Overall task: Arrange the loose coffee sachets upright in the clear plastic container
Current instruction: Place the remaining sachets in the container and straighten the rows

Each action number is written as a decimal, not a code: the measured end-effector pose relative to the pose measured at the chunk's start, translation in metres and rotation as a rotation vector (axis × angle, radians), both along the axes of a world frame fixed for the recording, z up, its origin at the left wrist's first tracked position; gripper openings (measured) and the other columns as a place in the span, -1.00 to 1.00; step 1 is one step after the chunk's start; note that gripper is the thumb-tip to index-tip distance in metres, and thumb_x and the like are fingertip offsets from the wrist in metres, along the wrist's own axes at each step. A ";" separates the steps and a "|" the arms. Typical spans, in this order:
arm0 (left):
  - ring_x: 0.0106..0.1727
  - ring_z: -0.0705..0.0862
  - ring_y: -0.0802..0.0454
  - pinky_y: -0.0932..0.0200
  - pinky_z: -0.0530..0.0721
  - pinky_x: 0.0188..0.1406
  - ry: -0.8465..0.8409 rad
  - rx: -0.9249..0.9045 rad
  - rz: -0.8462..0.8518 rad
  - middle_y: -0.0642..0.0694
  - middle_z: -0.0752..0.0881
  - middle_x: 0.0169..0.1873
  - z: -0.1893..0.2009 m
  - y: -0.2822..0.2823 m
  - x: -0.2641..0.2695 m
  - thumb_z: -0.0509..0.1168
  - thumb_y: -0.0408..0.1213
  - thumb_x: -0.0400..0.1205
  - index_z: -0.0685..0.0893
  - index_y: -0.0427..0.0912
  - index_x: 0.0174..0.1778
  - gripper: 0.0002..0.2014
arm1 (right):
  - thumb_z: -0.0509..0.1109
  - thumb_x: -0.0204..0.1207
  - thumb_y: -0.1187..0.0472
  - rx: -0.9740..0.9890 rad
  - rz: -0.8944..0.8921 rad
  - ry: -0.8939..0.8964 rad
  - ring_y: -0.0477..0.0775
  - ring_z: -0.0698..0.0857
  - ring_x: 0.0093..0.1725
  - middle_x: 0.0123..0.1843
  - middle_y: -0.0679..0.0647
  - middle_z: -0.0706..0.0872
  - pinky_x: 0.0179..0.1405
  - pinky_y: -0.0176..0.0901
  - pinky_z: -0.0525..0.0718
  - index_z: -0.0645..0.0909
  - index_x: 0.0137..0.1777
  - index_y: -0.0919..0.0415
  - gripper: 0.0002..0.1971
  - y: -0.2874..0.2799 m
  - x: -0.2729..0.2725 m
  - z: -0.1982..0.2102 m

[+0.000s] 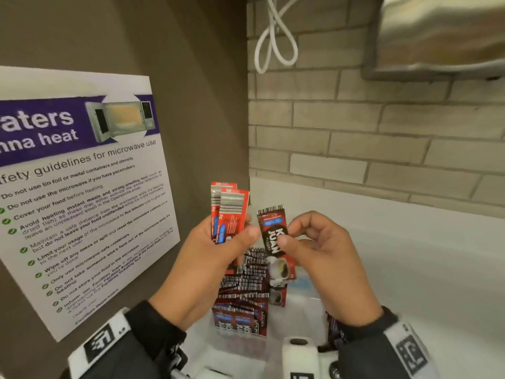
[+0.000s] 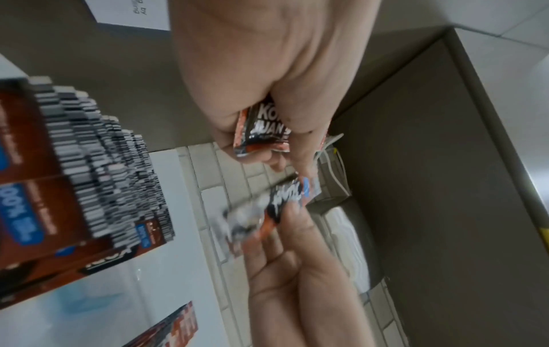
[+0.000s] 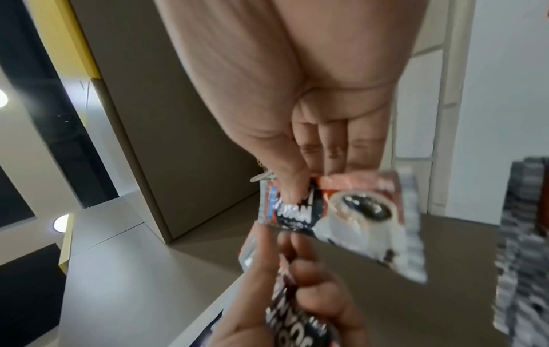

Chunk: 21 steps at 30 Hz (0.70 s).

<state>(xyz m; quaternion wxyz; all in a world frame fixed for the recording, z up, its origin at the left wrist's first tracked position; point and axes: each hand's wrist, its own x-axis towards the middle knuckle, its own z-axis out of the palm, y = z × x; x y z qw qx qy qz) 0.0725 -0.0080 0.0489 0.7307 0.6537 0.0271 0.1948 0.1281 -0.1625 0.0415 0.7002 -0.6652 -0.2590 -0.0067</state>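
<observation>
My left hand (image 1: pixel 238 231) holds two red coffee sachets (image 1: pixel 231 207) upright, barcode ends up, thumb across their fronts. Just to the right, my right hand (image 1: pixel 289 236) pinches one dark sachet (image 1: pixel 274 237) between thumb and fingers, above the container. The clear plastic container (image 1: pixel 306 310) sits below both hands, with several sachets (image 1: pixel 243 285) standing upright in rows on its left side. The left wrist view shows the left hand gripping a sachet (image 2: pixel 261 132) beside the standing rows (image 2: pixel 104 164). In the right wrist view, the pinched sachet (image 3: pixel 359 211) shows its coffee-cup print.
A microwave safety poster (image 1: pixel 82 187) hangs on the brown wall at left. Behind the white counter (image 1: pixel 410 255) runs a beige brick wall (image 1: pixel 382 132) with a looped white cable (image 1: pixel 273 42). A steel appliance (image 1: pixel 437 36) overhangs top right. Another sachet (image 1: pixel 332 326) lies by my right wrist.
</observation>
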 end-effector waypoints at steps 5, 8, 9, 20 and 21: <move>-0.49 0.52 0.14 0.32 0.58 -0.46 -0.018 0.001 -0.026 -0.02 0.66 -0.45 -0.007 -0.002 -0.002 0.44 -0.27 0.42 0.76 -0.03 -0.17 -0.90 | 0.47 0.42 0.44 -0.049 0.071 0.061 0.25 0.73 -0.26 -0.08 0.20 0.74 -0.14 0.27 0.72 0.55 -0.31 0.01 -0.70 0.012 -0.012 -0.002; -0.56 0.62 0.23 0.40 0.58 -0.50 -0.017 -0.007 -0.069 0.06 0.70 -0.54 -0.008 -0.002 -0.003 0.40 -0.39 0.48 0.69 -0.18 -0.07 -0.86 | 0.50 0.42 0.31 -0.136 0.020 -0.022 0.13 0.73 -0.20 -0.15 0.04 0.76 -0.12 0.05 0.74 0.59 -0.21 -0.02 -0.80 0.005 -0.013 0.005; -0.56 0.63 0.25 0.42 0.58 -0.50 -0.013 0.013 -0.091 0.07 0.70 -0.54 -0.008 -0.004 -0.005 0.40 -0.40 0.48 0.68 -0.19 -0.07 -0.87 | 0.49 0.43 0.28 -0.172 -0.004 -0.068 0.05 0.72 -0.20 -0.18 0.00 0.76 -0.13 -0.06 0.72 0.62 -0.18 -0.03 -0.83 0.001 -0.013 0.010; -0.43 0.50 0.14 0.32 0.52 -0.46 -0.089 -0.250 0.109 -0.01 0.63 -0.38 -0.003 0.019 -0.014 0.32 0.14 0.38 0.67 -0.18 -0.06 -0.56 | 0.44 0.44 0.37 -0.595 -0.208 -0.197 0.04 0.75 -0.38 -0.36 0.08 0.75 -0.19 -0.04 0.75 0.64 -0.27 0.15 -0.87 -0.029 0.015 0.043; -0.44 0.50 0.15 0.35 0.52 -0.51 -0.104 -0.278 0.109 -0.01 0.62 -0.39 -0.002 0.022 -0.016 0.34 0.18 0.37 0.66 -0.18 -0.07 -0.53 | 0.43 0.44 0.37 -0.655 -0.211 -0.172 0.03 0.75 -0.39 -0.35 0.09 0.75 -0.18 -0.02 0.76 0.63 -0.27 0.17 -0.88 -0.027 0.019 0.035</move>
